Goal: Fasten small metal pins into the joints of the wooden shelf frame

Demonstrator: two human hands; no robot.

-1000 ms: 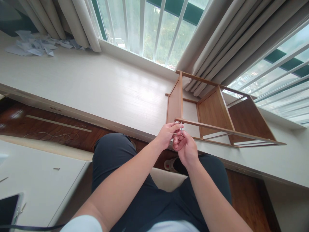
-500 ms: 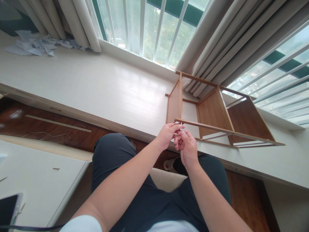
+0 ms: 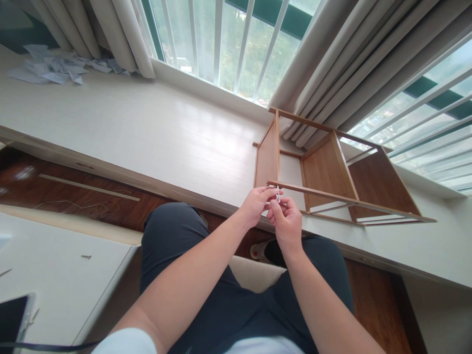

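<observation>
My left hand [image 3: 254, 206] is closed in a pinch on a small, thin whitish piece [image 3: 278, 193], too small to name. Just to its right, my right hand [image 3: 286, 222] is closed too, its thumb and fingertips against the lower part of the same piece. The fingers of both hands meet and partly hide what is between them. They are beside the near left corner of a brown wooden shelf frame [image 3: 313, 191], which rests on the white window ledge [image 3: 165, 128]. Whether the fingers touch the frame I cannot tell.
Folded white papers [image 3: 55, 69] lie at the ledge's far left. Grey curtains [image 3: 332, 64] hang behind the shelf frame. At lower left, a white table [image 3: 66, 275] carries a dark-screened tablet [image 3: 13, 319] and small slivers. A thin cord [image 3: 70, 204] lies on the wooden floor.
My right hand has shifted slightly upward and its fingers have curled in closer to the whitish piece. My left hand stays nearly where it was.
</observation>
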